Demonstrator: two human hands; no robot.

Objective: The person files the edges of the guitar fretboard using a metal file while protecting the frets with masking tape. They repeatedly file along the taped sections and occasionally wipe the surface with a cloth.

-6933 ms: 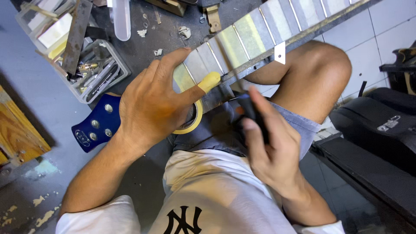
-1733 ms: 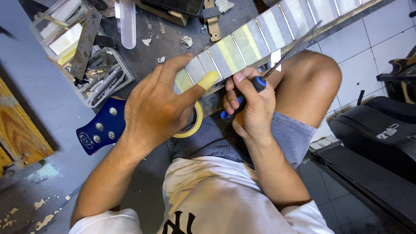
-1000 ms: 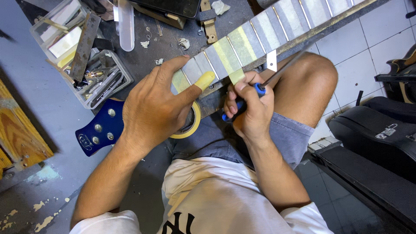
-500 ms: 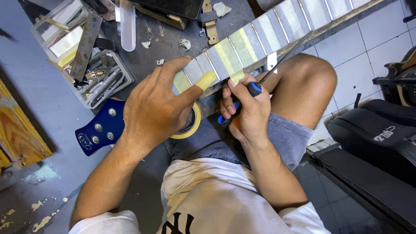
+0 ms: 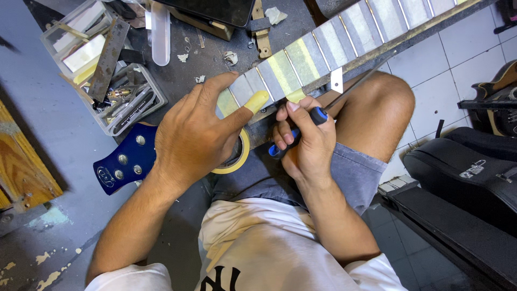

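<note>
Left hand [image 5: 196,137] lies spread on the tape-masked wooden guitar neck [image 5: 323,51], steadying it. Right hand [image 5: 304,143] grips a blue-and-black-handled file [image 5: 318,116], positioned against the neck's near edge.

- A clear plastic tray [image 5: 137,116] of small tools and metal parts is seen at upper left on the dark bench [image 5: 210,59].
- A flat metal file [image 5: 107,59] is laid slantwise across the tray.
- A pale translucent tube [image 5: 160,33] is set just beside the tray.
- A dark tablet-like slab [image 5: 215,11] is placed at the top edge.
- Black instrument cases [image 5: 463,172] are stood on the white tiled floor [image 5: 431,91] at right.
- A wooden block [image 5: 21,161] is noted at far left.
</note>
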